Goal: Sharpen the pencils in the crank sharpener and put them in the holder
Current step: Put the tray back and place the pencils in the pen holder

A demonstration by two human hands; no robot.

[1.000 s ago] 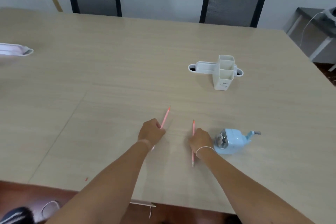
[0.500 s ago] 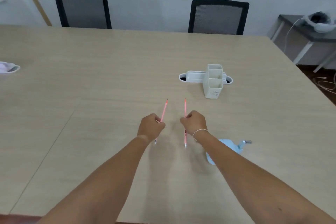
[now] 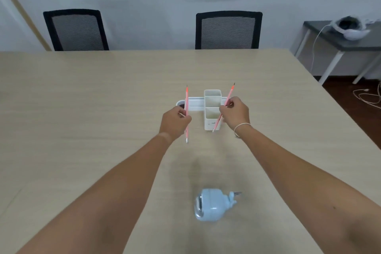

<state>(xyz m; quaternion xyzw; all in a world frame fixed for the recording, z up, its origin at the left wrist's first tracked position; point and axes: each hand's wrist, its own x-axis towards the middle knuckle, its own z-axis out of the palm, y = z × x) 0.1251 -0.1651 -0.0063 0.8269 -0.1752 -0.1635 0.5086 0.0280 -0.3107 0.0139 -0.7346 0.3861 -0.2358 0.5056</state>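
Note:
A white pencil holder (image 3: 212, 109) with open compartments stands mid-table. My left hand (image 3: 174, 123) is closed around a pink pencil (image 3: 186, 97), held nearly upright just left of the holder, dark tip up. My right hand (image 3: 236, 112) grips a second pink pencil (image 3: 230, 93), tilted right, beside the holder's right edge. The light-blue crank sharpener (image 3: 210, 205) lies on the table close to me, between my forearms, its crank (image 3: 235, 195) pointing right.
The beige table (image 3: 92, 109) spreads wide. Two black mesh chairs (image 3: 76, 31) (image 3: 227, 31) stand at its far edge. A grey side table (image 3: 342, 39) with a white device and cables sits at the right, beyond the table corner.
Both hands lifted their pencils off the table and carried them forward to either side of the holder. The view tilted, so the sharpener now lies near the bottom.

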